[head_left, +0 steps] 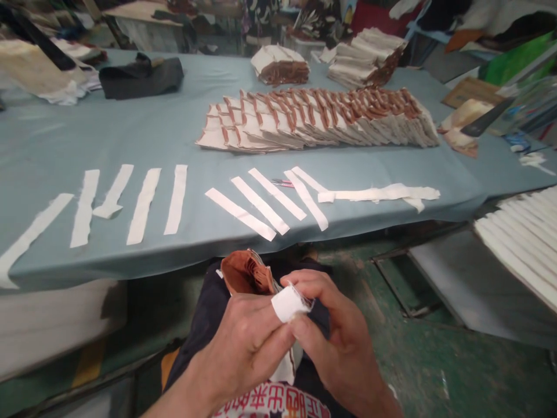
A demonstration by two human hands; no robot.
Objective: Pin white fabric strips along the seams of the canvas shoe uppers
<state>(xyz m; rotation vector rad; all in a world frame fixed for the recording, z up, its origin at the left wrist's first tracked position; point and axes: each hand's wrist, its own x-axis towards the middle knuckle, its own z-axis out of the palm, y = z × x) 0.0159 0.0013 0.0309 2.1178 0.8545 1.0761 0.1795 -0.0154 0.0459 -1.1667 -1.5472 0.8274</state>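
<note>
Over my lap, a short white fabric strip (287,303) with a frayed end is between my two hands. My left hand (248,334) is closed with the strip at its fingertips. My right hand (343,337) pinches the frayed end between thumb and fingers. Just behind my left hand lies a bundle of brown and off-white fabric pieces (243,271); whether that hand also grips it is hidden. More white strips (143,206) lie apart in a row on the blue-grey tabletop (56,148), several slanted, near its front edge.
A long fanned row of brown and off-white pieces (317,119) lies behind the strips, with small red-handled snips (282,183) among them. Two stacks, one a folded pile (281,64), stand farther back. A black cloth (141,78) is at the left. White slats (522,238) stick out at right.
</note>
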